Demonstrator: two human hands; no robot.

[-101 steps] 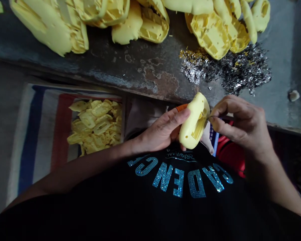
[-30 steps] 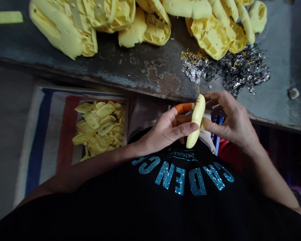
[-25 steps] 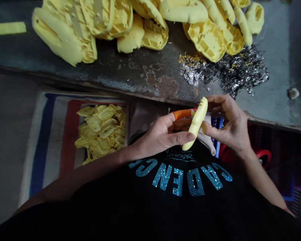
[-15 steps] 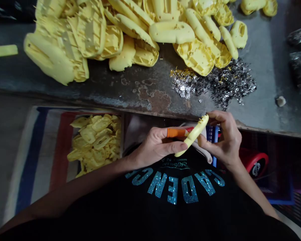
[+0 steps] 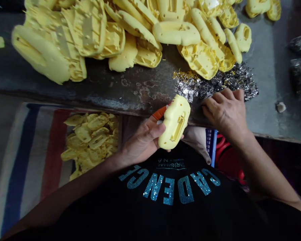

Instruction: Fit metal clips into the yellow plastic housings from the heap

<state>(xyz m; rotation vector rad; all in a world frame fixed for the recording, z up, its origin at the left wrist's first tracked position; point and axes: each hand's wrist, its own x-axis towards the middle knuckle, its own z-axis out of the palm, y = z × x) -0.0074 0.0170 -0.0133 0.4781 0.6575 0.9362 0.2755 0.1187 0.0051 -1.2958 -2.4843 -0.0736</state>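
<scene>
Head view: one pale-yellow, rounded, plastic-looking shell (image 5: 168,117) with a long recessed slot (image 5: 178,129), tilted, slot side towards the camera, at the near edge of a dark, worn bench (image 5: 100,90). Left hand (image 5: 142,139), with an orange sleeve (image 5: 160,113) on one finger: fingers clamped on the shell, thumb across its near side. Right hand (image 5: 227,112): back upward, fingers curled down at the near edge of a heap of small, silvery metal pieces (image 5: 208,87); impossible to tell if apart, together or closed on a piece. At the heap's left end: a scatter of gold-coloured bits (image 5: 184,75). Behind: a broad jumble of yellow shells (image 5: 175,33), some hollow side up. Below, left: a pile of thin yellow pieces (image 5: 90,134), beside a red, white and blue striped sheet (image 5: 54,150). Progress, by judgement: shell in hand apparently partly fitted, metallic glint at the slot's upper end, lower end unclear. Remaining: many loose metal pieces; fitted or unfitted state of the jumbled shells unreadable.
</scene>
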